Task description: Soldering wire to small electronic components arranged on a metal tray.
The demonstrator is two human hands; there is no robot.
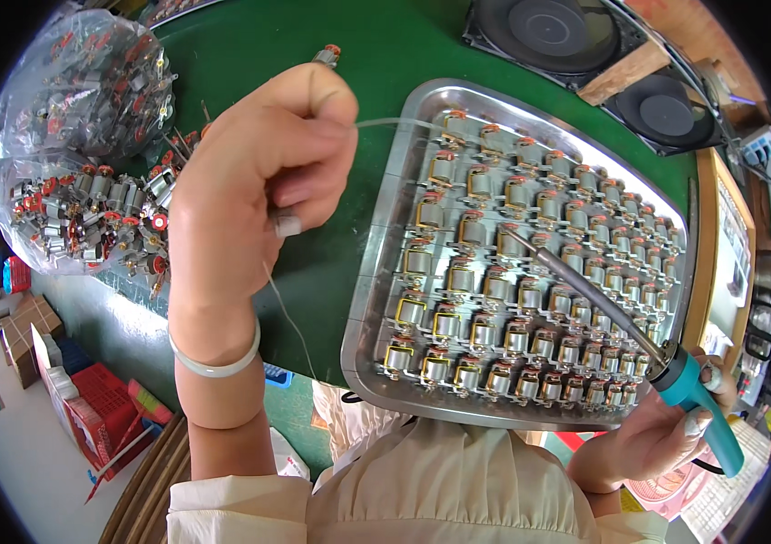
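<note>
Teal-handled solder iron (626, 322), tip over tray; thin wire (385, 121)

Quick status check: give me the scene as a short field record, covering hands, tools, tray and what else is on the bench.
left hand: raised, pinching a thin solder wire that runs toward the tray's top edge
right hand: grips a soldering iron by its teal handle
iron tip: over the middle rows of the tray; contact cannot be told
tray: metal tray holding rows of small motors
bench: green mat
far left: clear bags of loose motors
top right: two black fans
left wrist: pale bangle
</note>
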